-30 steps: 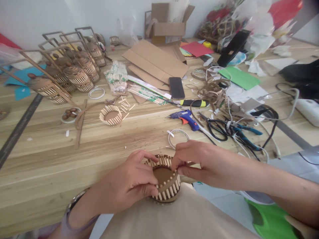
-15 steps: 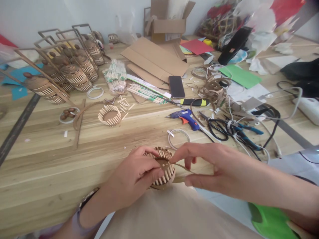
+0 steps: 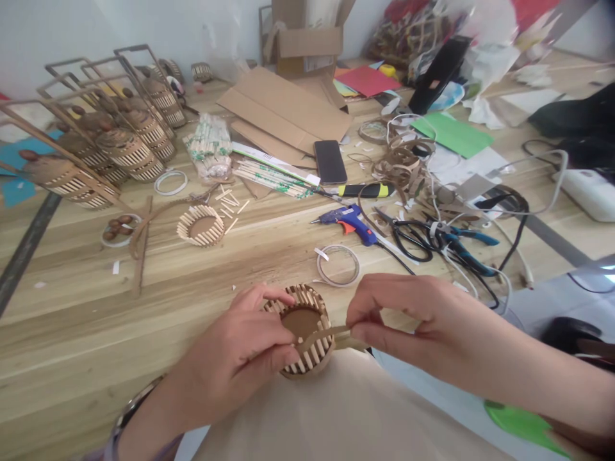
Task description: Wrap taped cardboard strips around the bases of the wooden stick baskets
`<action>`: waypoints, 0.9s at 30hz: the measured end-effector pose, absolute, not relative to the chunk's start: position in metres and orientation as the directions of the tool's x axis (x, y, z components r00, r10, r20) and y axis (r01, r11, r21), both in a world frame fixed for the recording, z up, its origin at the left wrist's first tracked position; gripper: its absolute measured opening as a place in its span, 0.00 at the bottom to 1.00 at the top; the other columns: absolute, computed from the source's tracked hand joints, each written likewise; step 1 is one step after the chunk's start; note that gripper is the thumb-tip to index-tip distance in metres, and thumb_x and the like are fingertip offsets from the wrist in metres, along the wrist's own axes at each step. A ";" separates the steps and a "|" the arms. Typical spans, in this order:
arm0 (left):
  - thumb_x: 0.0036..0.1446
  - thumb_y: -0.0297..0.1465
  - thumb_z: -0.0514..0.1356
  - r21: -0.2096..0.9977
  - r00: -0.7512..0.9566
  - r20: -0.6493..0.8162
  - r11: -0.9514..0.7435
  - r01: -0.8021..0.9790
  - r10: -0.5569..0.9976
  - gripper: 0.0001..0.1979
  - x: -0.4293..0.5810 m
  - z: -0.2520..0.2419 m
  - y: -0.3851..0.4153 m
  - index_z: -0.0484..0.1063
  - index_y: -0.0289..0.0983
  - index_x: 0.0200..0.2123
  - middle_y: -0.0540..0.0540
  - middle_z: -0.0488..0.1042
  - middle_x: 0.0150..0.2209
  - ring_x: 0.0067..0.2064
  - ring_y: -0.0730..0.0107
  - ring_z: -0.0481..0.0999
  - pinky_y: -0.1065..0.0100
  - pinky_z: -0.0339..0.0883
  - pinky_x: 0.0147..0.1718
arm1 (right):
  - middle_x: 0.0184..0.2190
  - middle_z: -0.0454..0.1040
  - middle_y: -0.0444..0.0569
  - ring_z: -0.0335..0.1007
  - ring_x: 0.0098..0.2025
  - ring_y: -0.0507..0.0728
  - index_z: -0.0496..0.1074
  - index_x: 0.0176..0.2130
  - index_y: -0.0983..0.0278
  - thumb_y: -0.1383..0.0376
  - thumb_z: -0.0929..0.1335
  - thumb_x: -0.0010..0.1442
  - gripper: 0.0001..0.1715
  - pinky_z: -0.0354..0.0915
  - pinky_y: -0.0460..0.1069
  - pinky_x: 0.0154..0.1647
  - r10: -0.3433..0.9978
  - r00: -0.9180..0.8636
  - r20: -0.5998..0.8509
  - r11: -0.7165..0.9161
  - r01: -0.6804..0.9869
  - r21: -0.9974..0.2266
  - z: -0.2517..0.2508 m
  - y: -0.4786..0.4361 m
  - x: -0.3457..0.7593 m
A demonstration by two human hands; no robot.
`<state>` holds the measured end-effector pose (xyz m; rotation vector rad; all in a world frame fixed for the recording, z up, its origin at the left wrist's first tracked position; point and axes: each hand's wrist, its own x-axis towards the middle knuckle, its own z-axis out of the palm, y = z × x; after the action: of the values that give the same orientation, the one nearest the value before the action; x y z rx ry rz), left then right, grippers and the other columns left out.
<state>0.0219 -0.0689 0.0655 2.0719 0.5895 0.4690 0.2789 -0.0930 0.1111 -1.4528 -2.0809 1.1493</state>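
Note:
A small round basket (image 3: pixel 303 320) made of upright wooden sticks around a brown cardboard base rests at the near table edge, over my lap. My left hand (image 3: pixel 243 358) is wrapped round its left side, thumb pressing on the sticks. A thin brown strip (image 3: pixel 323 334) runs from the basket's rim to my right hand (image 3: pixel 403 317), which pinches its free end between thumb and fingers just right of the basket.
On the wooden table (image 3: pixel 96 326) lie a second stick basket (image 3: pixel 200 225), a blue glue gun (image 3: pixel 346 221), a tape ring (image 3: pixel 339 264), scissors and pliers (image 3: pixel 432 238), a phone (image 3: pixel 329 161), chopstick packs, cardboard and finished lantern-like baskets (image 3: pixel 120 144) at far left.
The basket has tilted back so its inside shows again. My right hand has slid closer to it, keeping its pinch on the strip. The view has shifted slightly.

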 end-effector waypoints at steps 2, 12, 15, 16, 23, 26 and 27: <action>0.67 0.26 0.54 0.842 0.817 0.113 -0.491 0.223 0.565 0.10 0.022 0.066 -0.070 0.68 0.38 0.31 0.56 0.65 0.25 0.29 0.73 0.66 0.54 0.57 0.60 | 0.24 0.74 0.41 0.67 0.25 0.49 0.74 0.29 0.59 0.65 0.66 0.60 0.09 0.61 0.43 0.24 0.890 -0.419 -0.181 0.130 0.612 -0.780 0.110 -0.091 0.278; 0.66 0.29 0.57 0.825 0.840 0.090 -0.512 0.237 0.534 0.08 0.021 0.071 -0.074 0.76 0.42 0.45 0.50 0.80 0.49 0.59 0.62 0.70 0.57 0.51 0.64 | 0.25 0.76 0.42 0.68 0.26 0.51 0.76 0.30 0.60 0.65 0.67 0.60 0.09 0.62 0.45 0.27 0.858 -0.454 -0.240 0.102 0.609 -0.787 0.097 -0.081 0.277; 0.67 0.30 0.57 0.812 0.852 0.073 -0.527 0.251 0.518 0.09 0.020 0.070 -0.075 0.76 0.43 0.45 0.50 0.80 0.51 0.60 0.62 0.70 0.56 0.49 0.65 | 0.24 0.76 0.42 0.67 0.26 0.51 0.78 0.30 0.60 0.65 0.68 0.58 0.08 0.61 0.45 0.27 0.848 -0.456 -0.268 0.068 0.596 -0.800 0.094 -0.082 0.276; 0.66 0.30 0.57 0.809 0.857 0.071 -0.532 0.251 0.511 0.08 0.020 0.070 -0.076 0.77 0.42 0.44 0.50 0.80 0.51 0.60 0.62 0.70 0.55 0.50 0.65 | 0.24 0.76 0.42 0.67 0.26 0.51 0.78 0.30 0.60 0.65 0.69 0.58 0.07 0.61 0.45 0.27 0.846 -0.456 -0.277 0.057 0.593 -0.803 0.093 -0.082 0.275; 0.67 0.31 0.56 0.807 0.890 0.050 -0.544 0.231 0.453 0.08 0.019 0.067 -0.078 0.76 0.40 0.42 0.45 0.77 0.55 0.64 0.59 0.66 0.52 0.49 0.66 | 0.27 0.79 0.42 0.71 0.29 0.51 0.81 0.31 0.59 0.64 0.71 0.57 0.07 0.63 0.45 0.31 0.839 -0.432 -0.331 -0.030 0.571 -0.820 0.084 -0.084 0.272; 0.67 0.30 0.57 0.814 0.897 0.053 -0.540 0.217 0.440 0.07 0.019 0.065 -0.078 0.75 0.39 0.42 0.45 0.76 0.56 0.65 0.59 0.65 0.53 0.49 0.67 | 0.27 0.80 0.42 0.71 0.28 0.51 0.82 0.31 0.58 0.63 0.71 0.57 0.07 0.63 0.45 0.30 0.837 -0.416 -0.355 -0.068 0.565 -0.822 0.081 -0.087 0.270; 0.67 0.30 0.57 0.818 0.896 0.062 -0.537 0.206 0.439 0.07 0.020 0.065 -0.078 0.75 0.39 0.41 0.45 0.76 0.56 0.65 0.59 0.65 0.53 0.49 0.67 | 0.27 0.80 0.42 0.72 0.28 0.51 0.82 0.31 0.58 0.63 0.70 0.57 0.07 0.63 0.45 0.29 0.839 -0.411 -0.358 -0.072 0.568 -0.820 0.081 -0.088 0.269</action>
<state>0.0195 -0.0781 0.0651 2.1489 0.4615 0.3256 0.2693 -0.0879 0.0810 -1.5267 -1.9375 1.4764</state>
